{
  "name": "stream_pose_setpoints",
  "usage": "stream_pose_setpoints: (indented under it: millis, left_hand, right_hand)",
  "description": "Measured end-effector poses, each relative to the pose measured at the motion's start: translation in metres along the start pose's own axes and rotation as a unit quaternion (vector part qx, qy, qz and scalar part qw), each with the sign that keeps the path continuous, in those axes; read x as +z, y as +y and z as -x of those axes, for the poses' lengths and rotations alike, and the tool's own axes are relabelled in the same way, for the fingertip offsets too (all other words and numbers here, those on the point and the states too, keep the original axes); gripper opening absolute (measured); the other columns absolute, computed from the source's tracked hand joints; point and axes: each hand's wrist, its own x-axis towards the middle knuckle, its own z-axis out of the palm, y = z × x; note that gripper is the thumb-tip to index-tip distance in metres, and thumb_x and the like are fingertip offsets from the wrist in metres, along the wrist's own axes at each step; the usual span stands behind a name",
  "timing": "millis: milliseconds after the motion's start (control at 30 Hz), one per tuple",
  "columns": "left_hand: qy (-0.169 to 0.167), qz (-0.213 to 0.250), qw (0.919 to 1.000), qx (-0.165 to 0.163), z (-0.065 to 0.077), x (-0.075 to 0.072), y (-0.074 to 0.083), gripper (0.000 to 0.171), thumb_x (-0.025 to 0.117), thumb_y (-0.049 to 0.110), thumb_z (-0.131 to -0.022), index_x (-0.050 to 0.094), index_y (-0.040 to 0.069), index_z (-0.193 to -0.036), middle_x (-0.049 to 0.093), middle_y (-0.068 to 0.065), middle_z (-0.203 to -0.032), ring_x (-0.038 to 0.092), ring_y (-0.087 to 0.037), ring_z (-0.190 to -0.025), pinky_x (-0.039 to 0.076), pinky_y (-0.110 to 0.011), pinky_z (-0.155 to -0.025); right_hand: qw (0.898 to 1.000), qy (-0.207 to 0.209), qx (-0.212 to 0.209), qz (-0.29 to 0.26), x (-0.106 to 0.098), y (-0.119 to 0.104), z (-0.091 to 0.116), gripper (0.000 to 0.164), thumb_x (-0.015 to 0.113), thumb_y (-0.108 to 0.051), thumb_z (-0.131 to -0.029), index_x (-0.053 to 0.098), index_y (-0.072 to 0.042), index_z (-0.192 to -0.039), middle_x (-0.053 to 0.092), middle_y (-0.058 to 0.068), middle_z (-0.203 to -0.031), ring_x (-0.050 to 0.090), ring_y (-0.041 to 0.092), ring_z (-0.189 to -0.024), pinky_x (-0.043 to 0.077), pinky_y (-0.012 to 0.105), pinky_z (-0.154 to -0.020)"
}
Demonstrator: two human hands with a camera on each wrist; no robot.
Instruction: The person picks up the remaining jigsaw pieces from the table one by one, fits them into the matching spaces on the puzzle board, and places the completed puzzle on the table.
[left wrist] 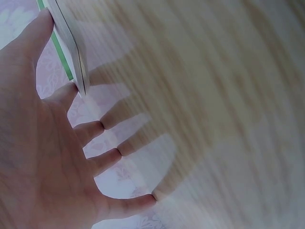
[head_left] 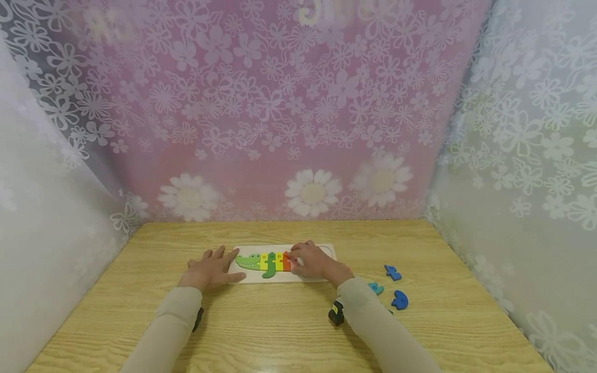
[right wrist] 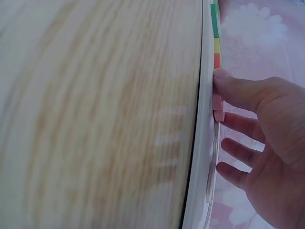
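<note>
A pale wooden puzzle board (head_left: pixel 289 278) lies across the table, holding a crocodile of coloured pieces. At its left end is the light green head (head_left: pixel 249 262); yellow, green, yellow and red-orange pieces (head_left: pixel 286 262) follow to the right. My left hand (head_left: pixel 210 270) is spread at the board's left end. Its thumb and index finger touch the board edge in the left wrist view, the other fingertips resting on the table. Over the body's right end, my right hand (head_left: pixel 315 260) pinches a pink puzzle piece (right wrist: pixel 218 102) between thumb and index finger, beside the red-orange piece.
Right of the board lie loose pieces: a blue one (head_left: pixel 393 272), a rounded blue one (head_left: pixel 399 300) and a teal one (head_left: pixel 375 288). My right sleeve partly hides a small green bit (head_left: pixel 391 312). Flowered curtains (head_left: pixel 280 129) enclose the wooden table (head_left: pixel 261 326) behind and on both sides.
</note>
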Motion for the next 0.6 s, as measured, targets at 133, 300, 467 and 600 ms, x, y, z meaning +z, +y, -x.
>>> stream_pose_setpoints:
  millis: [133,300,467,600]
  left_hand:
    - [0.001,0.0,1.0,0.0,0.0002,-0.0004,0.0003,0.092,0.048,0.079,-0.093,0.026,0.026,-0.166,0.024,-0.025,-0.169,0.024,-0.06,-0.151,0.024,-0.093,-0.096]
    - [0.001,0.0,1.0,-0.001,0.0005,-0.0008,0.0005,0.092,0.048,0.079,-0.093,0.027,0.026,-0.166,0.024,-0.025,-0.17,0.024,-0.06,-0.151,0.024,-0.093,-0.096]
    - [0.002,-0.004,1.0,-0.002,0.0001,0.0002,-0.0001,0.093,0.046,0.08,-0.093,0.026,0.027,-0.166,0.024,-0.024,-0.17,0.024,-0.06,-0.151,0.024,-0.093,-0.096]
    - [0.002,-0.008,1.0,-0.002,-0.0005,0.0011,-0.0007,0.094,0.045,0.082,-0.092,0.026,0.027,-0.166,0.024,-0.024,-0.17,0.025,-0.059,-0.151,0.025,-0.093,-0.096]
  right_hand:
    - [1.0,0.001,-0.001,-0.002,0.0003,0.0008,0.0002,0.04,0.06,-0.016,-0.098,0.068,-0.004,-0.135,0.063,0.021,-0.142,0.056,0.042,-0.126,0.047,0.057,-0.104]
    - [1.0,0.0,-0.001,0.004,0.0,-0.0001,0.0006,0.04,0.059,-0.017,-0.099,0.068,-0.004,-0.136,0.062,0.021,-0.144,0.056,0.043,-0.128,0.047,0.058,-0.105]
    - [1.0,0.006,0.012,0.01,-0.0007,-0.0037,0.0022,0.039,0.061,-0.02,-0.099,0.069,-0.006,-0.135,0.063,0.019,-0.143,0.057,0.042,-0.124,0.05,0.059,-0.099]
    - [1.0,0.015,0.013,0.016,-0.0009,-0.0063,0.0033,0.037,0.061,-0.02,-0.099,0.07,-0.008,-0.134,0.065,0.017,-0.14,0.058,0.04,-0.121,0.052,0.058,-0.094]
